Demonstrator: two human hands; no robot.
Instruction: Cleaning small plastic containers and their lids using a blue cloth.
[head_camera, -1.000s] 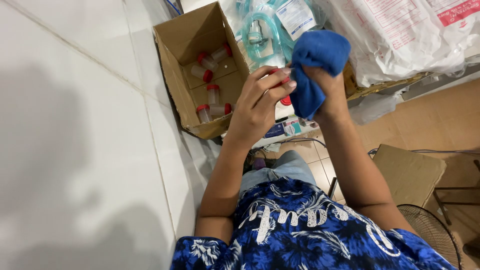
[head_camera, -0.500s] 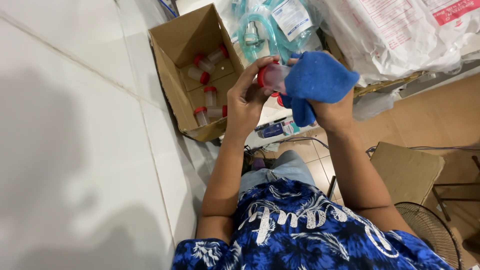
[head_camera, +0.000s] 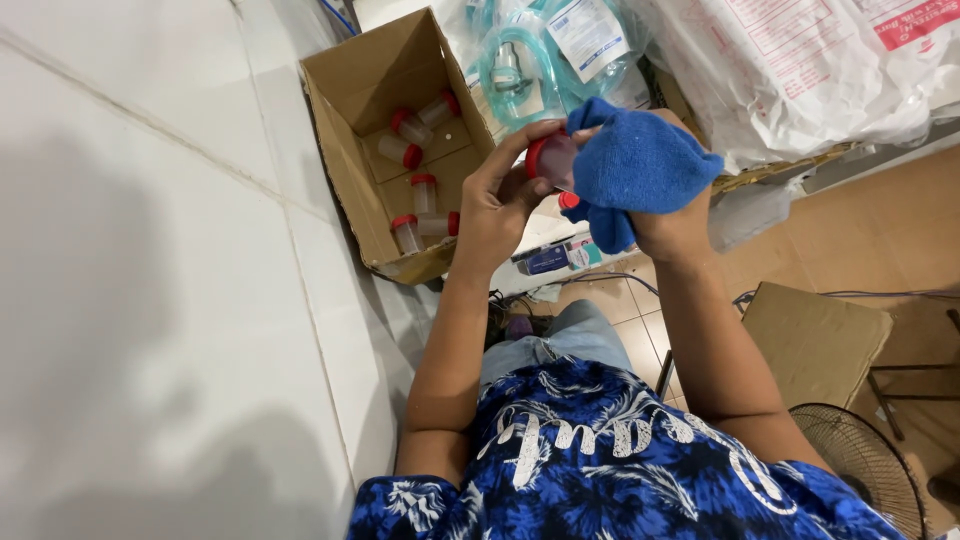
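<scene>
Above the person's lap, seen from the head camera, the left hand (head_camera: 497, 205) pinches a small clear cup with a red lid (head_camera: 551, 160) between thumb and fingertips, while the right hand (head_camera: 672, 225) is clenched on a blue cloth (head_camera: 636, 165) pressed against the cup's far end. Just left of the hands, an open cardboard box (head_camera: 352, 150) holds more red-lidded cups (head_camera: 408, 149), and bagged tubing (head_camera: 520, 60) lies beyond.
</scene>
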